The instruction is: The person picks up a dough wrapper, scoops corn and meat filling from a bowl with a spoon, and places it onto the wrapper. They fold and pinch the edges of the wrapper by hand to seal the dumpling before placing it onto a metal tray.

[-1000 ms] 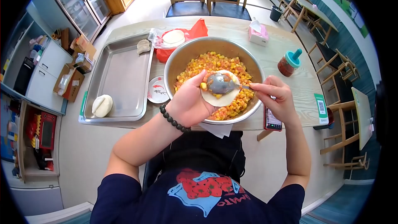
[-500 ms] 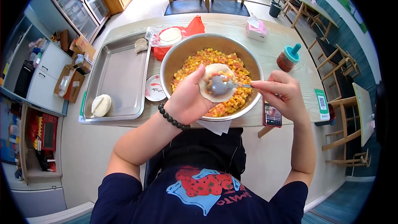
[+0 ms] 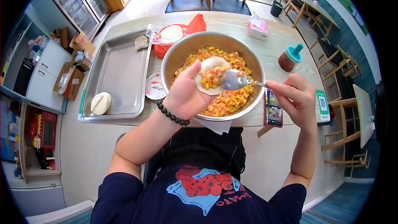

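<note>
Cradles a dough wrapper [image 3: 212,62] with corn filling [image 3: 210,79] in the left hand [image 3: 186,95], over the steel bowl [image 3: 177,54]; pinches a spoon [image 3: 235,80] in the right hand [image 3: 297,101], beside the filling. Wears a navy shirt [image 3: 145,197] lettered "OMATO".

White wrapper [image 3: 213,62], yellow-and-orange filling [image 3: 212,77]; red bag [image 3: 197,24]

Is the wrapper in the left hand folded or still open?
Open: the wrapper lies flat on the left hand, filling exposed.

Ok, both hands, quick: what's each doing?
Left hand: open, palm up, holding a wrapper with filling.
Right hand: closed, pinching the spoon's handle.
</note>
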The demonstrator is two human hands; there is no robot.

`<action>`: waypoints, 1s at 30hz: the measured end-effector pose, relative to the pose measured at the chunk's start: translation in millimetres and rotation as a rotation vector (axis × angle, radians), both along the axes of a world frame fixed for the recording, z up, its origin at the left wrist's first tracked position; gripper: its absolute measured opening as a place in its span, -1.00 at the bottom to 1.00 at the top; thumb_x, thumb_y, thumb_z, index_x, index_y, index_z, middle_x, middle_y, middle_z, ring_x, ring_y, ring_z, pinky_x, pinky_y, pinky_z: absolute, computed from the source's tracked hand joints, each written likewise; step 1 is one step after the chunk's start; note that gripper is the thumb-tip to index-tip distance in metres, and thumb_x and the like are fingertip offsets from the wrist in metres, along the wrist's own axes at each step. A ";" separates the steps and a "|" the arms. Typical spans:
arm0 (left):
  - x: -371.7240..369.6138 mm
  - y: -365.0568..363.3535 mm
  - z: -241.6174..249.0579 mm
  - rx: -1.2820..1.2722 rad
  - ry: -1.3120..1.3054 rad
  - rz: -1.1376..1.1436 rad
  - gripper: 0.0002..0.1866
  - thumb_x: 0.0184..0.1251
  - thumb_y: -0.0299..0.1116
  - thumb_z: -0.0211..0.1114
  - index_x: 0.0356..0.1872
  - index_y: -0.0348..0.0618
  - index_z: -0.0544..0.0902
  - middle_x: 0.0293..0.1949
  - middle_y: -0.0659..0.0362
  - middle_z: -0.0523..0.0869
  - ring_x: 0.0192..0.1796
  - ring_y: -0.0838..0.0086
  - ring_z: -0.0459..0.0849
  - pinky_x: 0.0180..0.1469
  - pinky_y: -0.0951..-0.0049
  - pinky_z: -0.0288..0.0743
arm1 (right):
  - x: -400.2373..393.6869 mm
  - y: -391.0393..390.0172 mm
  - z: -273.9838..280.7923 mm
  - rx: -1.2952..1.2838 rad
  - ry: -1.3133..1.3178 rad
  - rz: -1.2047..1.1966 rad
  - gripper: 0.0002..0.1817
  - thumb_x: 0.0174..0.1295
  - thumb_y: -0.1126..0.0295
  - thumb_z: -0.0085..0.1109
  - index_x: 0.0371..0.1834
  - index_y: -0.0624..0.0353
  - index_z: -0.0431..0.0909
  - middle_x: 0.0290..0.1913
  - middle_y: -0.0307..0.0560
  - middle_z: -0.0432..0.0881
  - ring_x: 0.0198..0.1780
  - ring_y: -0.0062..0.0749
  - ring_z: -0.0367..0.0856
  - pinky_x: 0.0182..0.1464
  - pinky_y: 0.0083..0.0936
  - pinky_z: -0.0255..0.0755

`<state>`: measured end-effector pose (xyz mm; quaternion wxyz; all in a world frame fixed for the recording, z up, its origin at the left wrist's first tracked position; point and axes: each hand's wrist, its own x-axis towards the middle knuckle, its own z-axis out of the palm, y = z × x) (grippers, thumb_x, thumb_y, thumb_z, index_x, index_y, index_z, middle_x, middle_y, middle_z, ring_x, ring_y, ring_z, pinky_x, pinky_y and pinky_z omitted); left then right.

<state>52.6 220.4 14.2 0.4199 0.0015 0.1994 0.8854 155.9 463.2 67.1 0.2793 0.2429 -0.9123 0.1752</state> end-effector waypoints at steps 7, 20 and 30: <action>-6.4 -3.7 -2.4 -0.030 0.008 -0.013 -0.48 0.53 -0.11 -0.36 0.31 -0.27 0.17 0.28 -0.03 0.32 0.34 0.16 0.28 0.41 0.08 0.09 | 11.8 6.0 3.4 0.106 -0.013 -0.146 -0.71 -0.06 0.55 0.30 -0.21 0.06 0.71 -0.57 -0.20 0.40 -0.49 -0.44 0.43 -0.49 -0.54 0.29; -18.3 -3.8 -6.6 -0.010 0.033 -0.092 -0.48 0.53 -0.10 -0.34 0.28 -0.29 0.20 0.25 -0.04 0.36 0.31 0.16 0.33 0.38 0.10 0.15 | 3.0 8.5 -10.9 -0.284 -0.095 -0.095 -0.73 0.05 0.56 0.22 -0.16 0.08 0.69 -0.60 -0.18 0.46 -0.58 -0.51 0.43 -0.53 -0.58 0.27; -14.6 3.9 -1.4 -0.016 0.084 -0.207 -0.46 0.52 -0.09 -0.29 0.30 -0.31 0.16 0.27 -0.10 0.32 0.32 0.11 0.33 0.37 0.08 0.19 | -4.3 9.2 -20.3 -0.266 0.016 -0.092 -0.76 0.07 0.51 0.23 -0.17 0.04 0.69 -0.59 -0.21 0.48 -0.55 -0.47 0.44 -0.53 -0.56 0.29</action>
